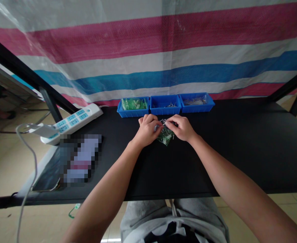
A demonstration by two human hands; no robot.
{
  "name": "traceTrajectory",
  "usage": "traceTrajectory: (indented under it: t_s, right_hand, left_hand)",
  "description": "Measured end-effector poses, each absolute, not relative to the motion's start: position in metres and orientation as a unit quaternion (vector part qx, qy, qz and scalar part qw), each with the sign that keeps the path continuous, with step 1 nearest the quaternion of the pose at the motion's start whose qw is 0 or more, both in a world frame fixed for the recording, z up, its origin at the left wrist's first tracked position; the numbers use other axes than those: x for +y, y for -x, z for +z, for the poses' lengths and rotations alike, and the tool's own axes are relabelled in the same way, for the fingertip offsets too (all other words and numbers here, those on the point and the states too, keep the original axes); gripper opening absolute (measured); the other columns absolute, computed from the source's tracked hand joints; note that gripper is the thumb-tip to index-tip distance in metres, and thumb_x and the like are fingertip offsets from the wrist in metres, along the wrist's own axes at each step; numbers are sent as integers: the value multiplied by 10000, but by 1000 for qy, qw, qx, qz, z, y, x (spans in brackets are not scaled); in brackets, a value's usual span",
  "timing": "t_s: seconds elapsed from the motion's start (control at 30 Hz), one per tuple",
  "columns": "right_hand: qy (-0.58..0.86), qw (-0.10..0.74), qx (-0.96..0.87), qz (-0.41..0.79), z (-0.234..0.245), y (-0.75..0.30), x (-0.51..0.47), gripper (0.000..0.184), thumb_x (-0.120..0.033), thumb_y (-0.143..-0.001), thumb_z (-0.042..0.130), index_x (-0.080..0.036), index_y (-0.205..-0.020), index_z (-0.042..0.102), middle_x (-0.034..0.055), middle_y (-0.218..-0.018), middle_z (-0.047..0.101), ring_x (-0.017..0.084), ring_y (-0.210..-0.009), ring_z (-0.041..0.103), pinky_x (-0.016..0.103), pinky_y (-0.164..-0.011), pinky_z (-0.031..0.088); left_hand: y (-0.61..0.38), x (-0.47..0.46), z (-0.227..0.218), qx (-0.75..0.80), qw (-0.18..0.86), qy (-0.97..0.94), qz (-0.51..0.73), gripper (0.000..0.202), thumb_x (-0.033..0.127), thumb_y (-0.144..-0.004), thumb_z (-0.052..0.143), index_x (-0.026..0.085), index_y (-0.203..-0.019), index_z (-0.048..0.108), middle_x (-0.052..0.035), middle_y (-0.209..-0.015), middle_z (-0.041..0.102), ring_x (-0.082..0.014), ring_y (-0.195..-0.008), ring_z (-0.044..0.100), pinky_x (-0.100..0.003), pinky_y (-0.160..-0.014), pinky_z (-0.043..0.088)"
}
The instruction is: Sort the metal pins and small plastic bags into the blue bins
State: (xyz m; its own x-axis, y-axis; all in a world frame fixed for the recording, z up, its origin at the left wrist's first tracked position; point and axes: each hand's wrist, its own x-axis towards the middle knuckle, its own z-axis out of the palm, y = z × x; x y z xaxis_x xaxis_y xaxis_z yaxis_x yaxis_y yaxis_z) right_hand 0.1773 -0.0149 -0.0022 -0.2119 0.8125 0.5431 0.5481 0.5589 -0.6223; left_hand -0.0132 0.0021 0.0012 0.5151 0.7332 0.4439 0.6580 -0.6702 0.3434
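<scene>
In the head view, a small greenish clear plastic bag [166, 137] with several screws in it lies on the black table in front of me. More silvery screws [162, 122] show at its far end, between my fingertips. My left hand [149, 130] is closed, its thumb and fingers pinching the bag's edge from the left. From the right, my right hand [181, 127] pinches at the screws with thumb and forefinger. The fingertips of both hands nearly meet, and they partly hide what they grip.
Behind my hands stand three joined blue bins: one with green bags [134, 104], a middle bin [158, 110] with loose screws, and one with clear bags [196, 101]. To the left are a white power strip [72, 123] with a cable and a phone [47, 172]. A striped sheet [143, 79] hangs behind.
</scene>
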Motion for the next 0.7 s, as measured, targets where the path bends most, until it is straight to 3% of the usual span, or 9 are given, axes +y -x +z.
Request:
traceTrajectory:
  t_s: [0.17,0.37,0.53,0.7]
  right_hand:
    - [462,414,-767,164,-4,-177,-14,312,-328,-905,508,-171,-673,646,29,-636,620,148,-632,552,276,-602,406]
    - [469,453,-715,252,-3,-178,-14,311,-393,-894,531,-157,-743,666,38,-705,678,147,-636,595,265,-602,437]
    - [445,500,-675,311,-1,-179,-14,302,-436,-862,576,-165,-826,705,48,-762,721,165,-674,637,274,-613,474]
    - [445,508,-658,332,-3,-179,-12,286,-440,-819,627,-175,-871,723,63,-812,737,187,-726,665,296,-643,499]
  left_hand:
    - [11,-3,3,377,32,-876,300,215,360,-916,511,207,-920,662,-70,-991,586,-215,-963,491,-388,-850,335]
    - [11,-3,4,409,50,-854,319,261,396,-934,472,209,-996,644,-75,-1044,599,-218,-1023,500,-387,-888,330]
    - [13,0,5,423,112,-843,314,385,368,-988,317,192,-846,629,-46,-923,650,-181,-927,554,-372,-881,335]
    - [11,1,7,418,149,-845,299,334,334,-969,361,192,-801,613,-41,-872,665,-174,-877,585,-353,-865,363]
